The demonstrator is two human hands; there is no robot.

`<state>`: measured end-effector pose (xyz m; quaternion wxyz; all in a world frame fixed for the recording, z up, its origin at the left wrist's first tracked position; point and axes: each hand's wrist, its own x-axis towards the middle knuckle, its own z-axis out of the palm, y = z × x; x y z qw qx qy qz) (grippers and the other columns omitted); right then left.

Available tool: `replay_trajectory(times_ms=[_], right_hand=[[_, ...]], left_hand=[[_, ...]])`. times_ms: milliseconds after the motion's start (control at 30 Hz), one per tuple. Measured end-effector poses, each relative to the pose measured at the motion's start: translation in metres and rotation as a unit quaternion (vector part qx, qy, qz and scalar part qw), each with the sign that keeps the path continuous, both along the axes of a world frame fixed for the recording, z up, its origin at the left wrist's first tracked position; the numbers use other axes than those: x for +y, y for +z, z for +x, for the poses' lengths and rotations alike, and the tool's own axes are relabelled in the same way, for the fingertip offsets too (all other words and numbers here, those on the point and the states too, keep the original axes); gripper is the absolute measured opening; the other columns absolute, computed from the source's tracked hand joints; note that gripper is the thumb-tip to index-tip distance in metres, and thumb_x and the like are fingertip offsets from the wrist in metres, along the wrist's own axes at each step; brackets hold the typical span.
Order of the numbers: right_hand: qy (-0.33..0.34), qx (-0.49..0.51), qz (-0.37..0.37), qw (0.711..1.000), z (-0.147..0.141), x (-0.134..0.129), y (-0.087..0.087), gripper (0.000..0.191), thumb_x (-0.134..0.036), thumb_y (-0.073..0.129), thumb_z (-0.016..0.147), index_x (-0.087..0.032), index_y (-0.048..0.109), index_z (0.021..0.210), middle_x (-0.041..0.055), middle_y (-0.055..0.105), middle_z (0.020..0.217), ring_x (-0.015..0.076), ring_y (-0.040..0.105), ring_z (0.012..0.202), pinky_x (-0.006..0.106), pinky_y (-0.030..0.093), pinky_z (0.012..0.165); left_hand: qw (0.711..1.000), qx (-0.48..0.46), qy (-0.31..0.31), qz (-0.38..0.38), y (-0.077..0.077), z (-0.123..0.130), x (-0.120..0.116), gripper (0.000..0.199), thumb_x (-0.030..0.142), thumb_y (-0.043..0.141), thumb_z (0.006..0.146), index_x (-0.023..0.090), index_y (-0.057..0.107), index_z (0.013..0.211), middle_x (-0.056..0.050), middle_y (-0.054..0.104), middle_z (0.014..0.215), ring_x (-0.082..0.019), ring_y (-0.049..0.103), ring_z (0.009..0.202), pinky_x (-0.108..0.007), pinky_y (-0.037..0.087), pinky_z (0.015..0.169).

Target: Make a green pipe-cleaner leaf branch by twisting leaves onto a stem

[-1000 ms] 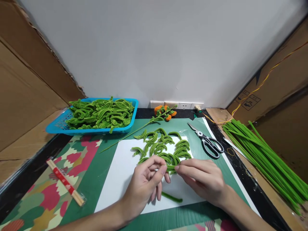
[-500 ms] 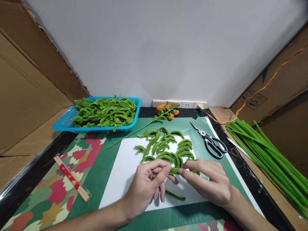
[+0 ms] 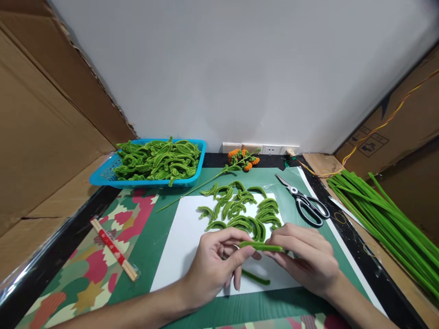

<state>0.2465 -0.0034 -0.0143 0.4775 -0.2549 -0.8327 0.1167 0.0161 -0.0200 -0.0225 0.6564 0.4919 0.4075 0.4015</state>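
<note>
The left hand (image 3: 212,265) pinches a short green strip (image 3: 262,247) near its 9 o'clock end; the right hand (image 3: 308,256) has curled fingers against the 3 o'clock half, and whether they grip it I cannot tell. A moment ago the right fingertips covered that end; now it shows in full. I judge the strip is being shaped or adjusted. It is held over the white paper (image 3: 174,256), with curved green pieces (image 3: 240,224) at 12 o'clock and a loose strip (image 3: 256,277) at 6.
</note>
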Motion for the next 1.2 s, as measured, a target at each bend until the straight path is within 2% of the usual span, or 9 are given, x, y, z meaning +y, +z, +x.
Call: replay_trajectory(times_ms=[100,200,433,533,633,800,1033,1200], right_hand=[[0.015,0.023,-0.047,0.999,-0.0032,-0.0011,0.0008,0.007,-0.013,0.069,0.103,-0.018,0.073,0.104,0.0060,0.076,0.082,0.0161,0.069,0.066,0.027,0.056,0.058],[0.018,0.009,-0.045,0.999,-0.0041,-0.0025,0.0012,0.010,-0.014,0.064,0.105,-0.018,0.074,0.107,0.0066,0.076,0.083,0.0164,0.071,0.067,0.027,0.056,0.058],[-0.027,-0.045,0.072,0.996,-0.0007,-0.0049,0.0011,0.021,-0.012,0.053,0.109,-0.016,0.074,0.112,0.0097,0.079,0.086,0.0174,0.075,0.068,0.027,0.055,0.056],[-0.014,-0.036,0.056,0.998,-0.0011,-0.0035,-0.0012,0.015,-0.013,0.064,0.106,-0.015,0.073,0.117,0.0116,0.081,0.093,0.0185,0.077,0.073,0.028,0.061,0.061],[-0.011,-0.006,0.017,1.000,-0.0033,-0.0028,-0.0018,0.021,-0.014,0.074,0.100,-0.016,0.073,0.121,0.0121,0.082,0.098,0.0197,0.079,0.079,0.029,0.066,0.068],[-0.012,0.021,-0.027,0.999,-0.0062,-0.0037,0.0001,0.025,-0.006,0.069,0.099,-0.019,0.074,0.119,0.0101,0.080,0.097,0.0199,0.080,0.081,0.029,0.067,0.069],[0.010,-0.016,0.022,1.000,-0.0031,-0.0041,-0.0029,0.030,0.005,0.062,0.095,-0.014,0.074,0.114,0.0121,0.079,0.095,0.0194,0.075,0.078,0.029,0.061,0.066],[0.007,-0.030,0.044,0.999,-0.0012,-0.0038,-0.0049,0.027,0.003,0.065,0.096,-0.013,0.074,0.116,0.0122,0.080,0.095,0.0189,0.074,0.077,0.029,0.060,0.066]], left_hand=[[0.999,0.008,0.002,0.031,-0.0004,0.0001,-0.0014,0.036,0.046,0.084,0.093,0.011,0.079,0.102,-0.002,0.069,0.058,-0.011,0.062,0.037,-0.015,0.043,0.036],[0.999,0.014,-0.005,0.038,0.0010,0.0007,-0.0023,0.035,0.046,0.083,0.094,0.012,0.083,0.105,0.002,0.060,0.050,-0.012,0.062,0.038,-0.016,0.042,0.036],[0.999,0.019,-0.029,-0.011,0.0020,0.0022,0.0014,0.047,0.056,0.084,0.090,0.012,0.084,0.106,0.002,0.060,0.049,-0.014,0.062,0.037,-0.016,0.038,0.034],[1.000,0.017,-0.011,-0.020,0.0006,0.0015,0.0027,0.048,0.057,0.086,0.088,0.011,0.081,0.102,0.003,0.058,0.048,-0.013,0.062,0.036,-0.015,0.038,0.033],[0.999,0.021,0.006,-0.024,-0.0015,0.0005,0.0027,0.047,0.056,0.085,0.089,0.012,0.078,0.104,0.002,0.060,0.050,-0.013,0.061,0.035,-0.014,0.038,0.032],[0.999,0.027,0.019,-0.002,-0.0043,-0.0003,0.0017,0.047,0.055,0.085,0.089,0.011,0.081,0.103,0.001,0.061,0.049,-0.012,0.059,0.035,-0.015,0.040,0.033],[0.999,0.024,-0.007,0.031,-0.0006,0.0009,0.0021,0.035,0.046,0.081,0.096,0.015,0.088,0.111,0.001,0.061,0.048,-0.009,0.057,0.038,-0.015,0.038,0.038],[0.999,0.016,-0.011,0.030,0.0015,0.0022,0.0017,0.026,0.038,0.081,0.097,0.017,0.089,0.111,0.002,0.063,0.050,-0.008,0.056,0.039,-0.016,0.037,0.040]])
